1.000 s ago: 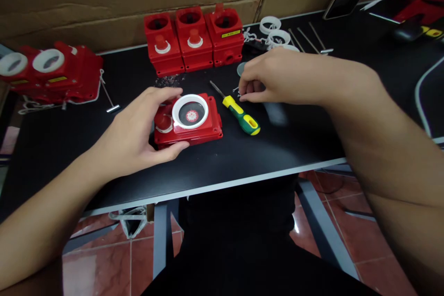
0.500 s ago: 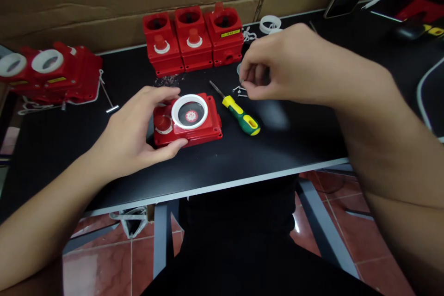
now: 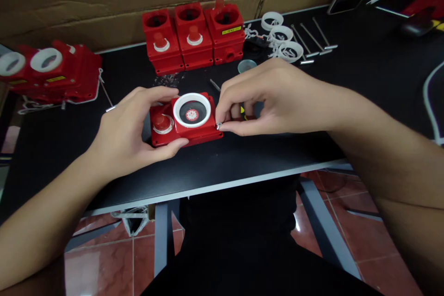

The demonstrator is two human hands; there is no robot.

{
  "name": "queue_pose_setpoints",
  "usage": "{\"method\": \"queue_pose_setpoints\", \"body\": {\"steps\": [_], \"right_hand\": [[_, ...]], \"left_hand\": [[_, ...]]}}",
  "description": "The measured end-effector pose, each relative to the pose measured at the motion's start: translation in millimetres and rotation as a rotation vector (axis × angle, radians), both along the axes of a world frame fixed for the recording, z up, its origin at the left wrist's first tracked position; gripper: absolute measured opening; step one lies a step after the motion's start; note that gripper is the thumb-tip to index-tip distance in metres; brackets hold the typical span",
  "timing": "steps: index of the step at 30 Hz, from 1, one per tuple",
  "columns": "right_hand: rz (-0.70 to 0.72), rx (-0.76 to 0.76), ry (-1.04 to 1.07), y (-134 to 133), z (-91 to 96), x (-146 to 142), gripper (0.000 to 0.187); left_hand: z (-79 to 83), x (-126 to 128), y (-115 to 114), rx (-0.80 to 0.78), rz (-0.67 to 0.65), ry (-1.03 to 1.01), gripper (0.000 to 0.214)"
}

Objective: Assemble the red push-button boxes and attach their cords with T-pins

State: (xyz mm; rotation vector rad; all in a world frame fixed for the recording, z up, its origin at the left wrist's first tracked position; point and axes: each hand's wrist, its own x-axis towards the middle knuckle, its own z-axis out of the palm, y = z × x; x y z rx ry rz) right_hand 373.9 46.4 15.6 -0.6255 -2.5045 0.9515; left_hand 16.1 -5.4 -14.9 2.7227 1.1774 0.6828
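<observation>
yellow label (image 3: 231, 31) on right end of box row (image 3: 197, 56) (too small to read). red unit (image 3: 201, 135) in front of row; left hand (image 3: 129, 134) spread wide, clasping it; right hand (image 3: 272, 101) pinching small metal piece (image 3: 218, 126).

Cnt was 2 hands (image 3: 125, 127), 1 held box (image 3: 197, 135), 1 metal bit (image 3: 218, 126), 3 back boxes (image 3: 199, 57), 2+ L boxes (image 3: 79, 71), 3 loose rings (image 3: 291, 44), 3+ R rods (image 3: 311, 37), 1 disc (image 3: 247, 66).

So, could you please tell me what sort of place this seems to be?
Probably an assembly or repair workbench: the left hand holds one red unit, similar red housings stand along the back of the black table, and loose white rings lie nearby.
</observation>
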Motion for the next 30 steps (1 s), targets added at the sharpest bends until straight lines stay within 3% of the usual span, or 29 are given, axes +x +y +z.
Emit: {"method": "queue_pose_setpoints", "body": {"steps": [7,14,18,23,27,30], "right_hand": [[0.018,0.056,-0.032,0,-9.4,0,0.015],[-0.019,0.024,-0.079,6,9.4,14,0.022],[-0.155,0.077,-0.411,14,15.7,20,0.04],[-0.332,0.128,-1.0,-5,13.9,-10,0.055],[-0.339,0.203,-1.08,-19,20.7,-24,0.044],[-0.495,0.27,-0.994,-17,31.5,-16,0.039]], "left_hand": [[0.8,-1,0,0.01,0.003,0.003,0.069],[1.8,0,-1,-0.008,0.012,-0.001,0.068],[2.6,1,-3,-0.026,0.037,0.0,0.065],[1.9,-1,-4,-0.012,0.034,0.015,0.067],[3.3,0,-5,-0.013,0.025,0.013,0.067],[4.0,1,-6,-0.008,0.021,0.031,0.066]]}}
